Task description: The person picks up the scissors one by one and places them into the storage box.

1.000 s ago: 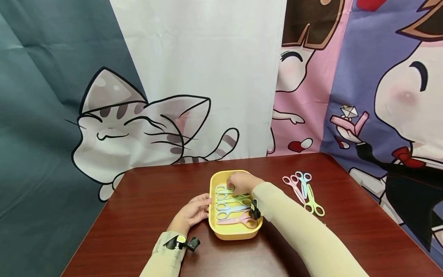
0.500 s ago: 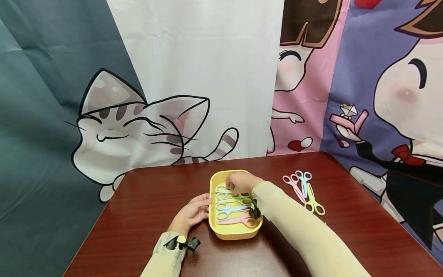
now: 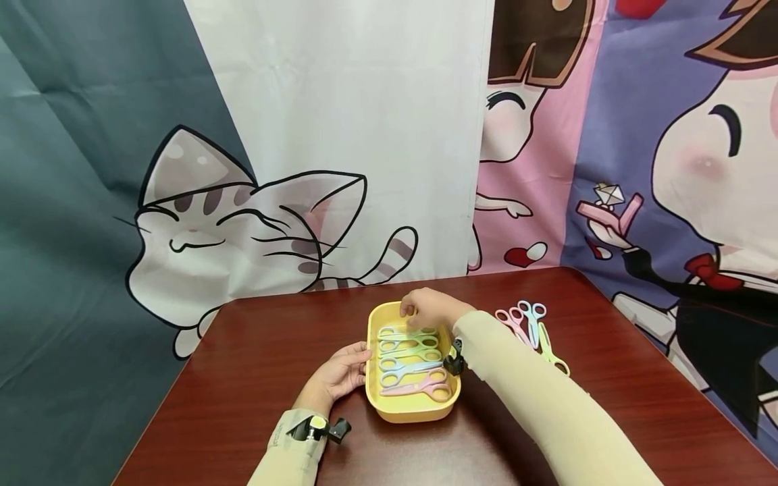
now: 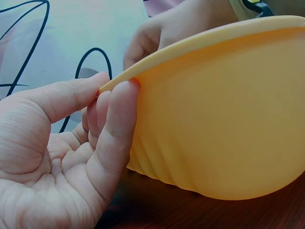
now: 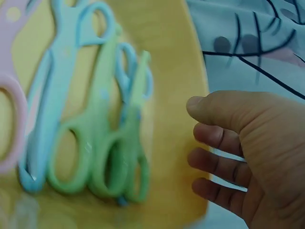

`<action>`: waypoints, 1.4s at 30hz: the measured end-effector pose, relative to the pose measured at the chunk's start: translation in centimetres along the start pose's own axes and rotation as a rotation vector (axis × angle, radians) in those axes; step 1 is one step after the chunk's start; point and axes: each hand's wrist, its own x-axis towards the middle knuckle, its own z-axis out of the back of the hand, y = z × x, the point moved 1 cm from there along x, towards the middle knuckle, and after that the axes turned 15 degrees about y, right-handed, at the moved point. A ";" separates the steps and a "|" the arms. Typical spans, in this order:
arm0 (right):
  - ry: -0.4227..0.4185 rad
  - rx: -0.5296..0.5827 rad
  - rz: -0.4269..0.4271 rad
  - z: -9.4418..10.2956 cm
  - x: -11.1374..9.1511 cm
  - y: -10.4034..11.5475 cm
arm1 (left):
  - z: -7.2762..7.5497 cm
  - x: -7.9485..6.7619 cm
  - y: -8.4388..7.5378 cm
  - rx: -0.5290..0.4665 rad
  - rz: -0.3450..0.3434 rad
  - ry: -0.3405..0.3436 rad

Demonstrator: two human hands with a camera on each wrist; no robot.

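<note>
So the yellow tray (image 3: 418,413) sits on the table (image 3: 267,364), with scissors laid crosswise inside it. At the tray's near end there's a pink pair (image 3: 419,387), then a blue pair (image 3: 400,368), then a green pair (image 3: 407,352), and toward the far end a second green pair (image 5: 137,107). Bits of blue poke out from under that last one, probably another pair, but the right wrist view is pretty blurry there.

Left hand (image 3: 342,370) has the tray's left rim pinched between thumb and fingers. Right hand (image 3: 430,308) is over the tray's far end, fingers loosely bent, thumb a little apart from them, nothing in between.

Off to the right of the tray, three more lie bunched together on the table: pink scissors (image 3: 516,326) partly behind the right sleeve (image 3: 547,412), blue scissors (image 3: 532,325) and lime scissors (image 3: 546,347). Behind the tray hangs a cartoon backdrop (image 3: 389,101) with a smiling cat (image 3: 194,260).
</note>
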 end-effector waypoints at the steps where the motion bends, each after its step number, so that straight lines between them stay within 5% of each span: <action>1: -0.020 0.000 0.017 0.3 -0.3 -0.2 | 0.0 0.0 0.1 0.000 -0.002 -0.001; 7: -0.138 0.002 0.073 2.2 -3.0 -2.1 | 0.9 0.1 0.8 0.003 -0.012 -0.027; 14: -0.196 0.069 -0.027 3.3 -6.4 -5.3 | 1.5 0.1 1.3 0.049 -0.010 -0.063; 22: -0.279 0.122 -0.115 3.2 -10.0 -10.1 | 0.4 -0.1 0.5 0.001 -0.017 0.000; 30: -0.257 0.293 -0.323 2.0 -13.8 -14.1 | 0.3 -0.1 0.5 0.005 -0.025 0.000; 36: -0.252 0.179 -0.498 0.9 -15.4 -15.6 | 0.7 0.0 0.9 -0.023 -0.040 -0.006; 42: -0.161 0.136 -0.639 -0.3 -16.3 -15.8 | 0.4 -0.1 0.7 -0.005 -0.044 0.023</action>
